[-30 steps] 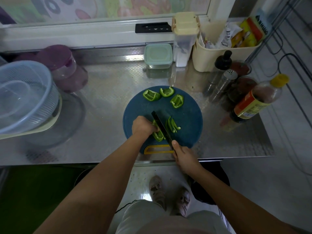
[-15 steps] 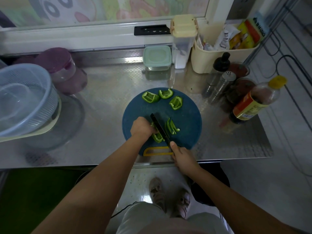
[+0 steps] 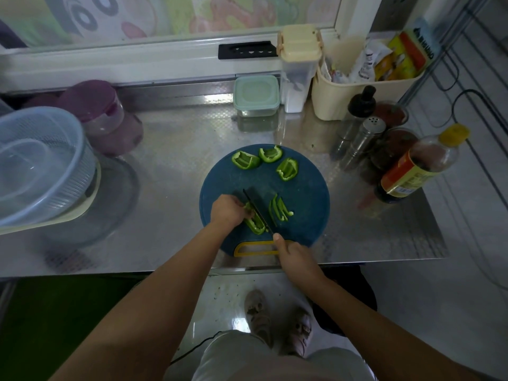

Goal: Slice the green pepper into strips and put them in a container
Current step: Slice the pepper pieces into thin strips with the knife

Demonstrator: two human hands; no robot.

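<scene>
Fingertips of the left hand (image 3: pixel 229 211) are pressing the pepper piece (image 3: pixel 255 223) flat, best curled back from the blade. Right hand (image 3: pixel 295 255) is gripping the knife (image 3: pixel 257 210), cutting beside finished strips (image 3: pixel 280 209).

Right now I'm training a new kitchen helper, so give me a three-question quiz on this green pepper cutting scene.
1. True or false: the right hand holds the black-bladed knife.
2. How many uncut green pepper chunks lie at the round blue cutting board's far edge?
3. The cut green strips lie: A) right of the blade, B) in the mint-lidded square container.

Key: 1 true; 2 three; 3 A.
</scene>
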